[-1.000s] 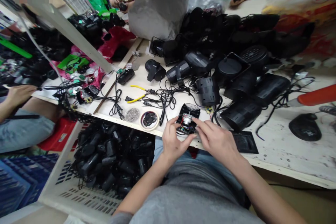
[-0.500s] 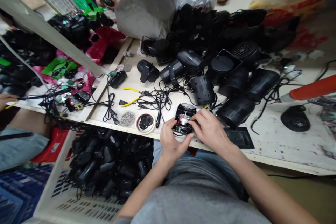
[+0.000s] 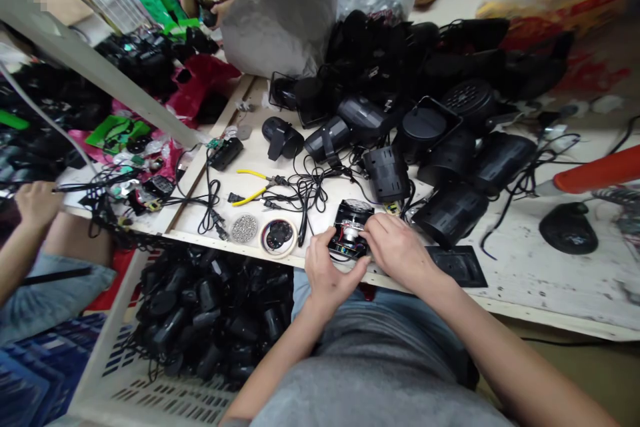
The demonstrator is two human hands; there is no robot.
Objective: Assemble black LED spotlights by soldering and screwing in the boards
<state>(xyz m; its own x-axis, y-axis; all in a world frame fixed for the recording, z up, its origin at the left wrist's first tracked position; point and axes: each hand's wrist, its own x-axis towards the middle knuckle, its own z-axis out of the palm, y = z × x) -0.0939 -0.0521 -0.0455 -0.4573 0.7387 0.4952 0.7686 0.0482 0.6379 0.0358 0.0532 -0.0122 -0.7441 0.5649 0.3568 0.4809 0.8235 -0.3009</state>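
Note:
A small black housing (image 3: 350, 213) with wires, a circuit board and a white part inside lies at the bench's front edge. My left hand (image 3: 327, 270) grips its left and near sides, the thumb stretched along the near edge. From the right, my right hand (image 3: 400, 247) pinches at the white part, its fingertips close together; what exactly they hold is too small to make out. Left of the hands are a tape ring (image 3: 278, 238) with black pieces in it, a round dish of small screws (image 3: 244, 229) and yellow-handled pliers (image 3: 255, 188). A black rectangular tray (image 3: 457, 265) lies under my right forearm.
Black lamp housings (image 3: 385, 173) and cables crowd the bench behind the hands. An orange-handled tool (image 3: 600, 170) juts in from the right. Below the bench stands a white crate (image 3: 155, 397) full of black parts. A co-worker's hand (image 3: 37, 203) is at the far left.
My hands stay at the housing with barely any shift. The co-worker's hand at the left has come further into view, and the person at the back has moved their hands.

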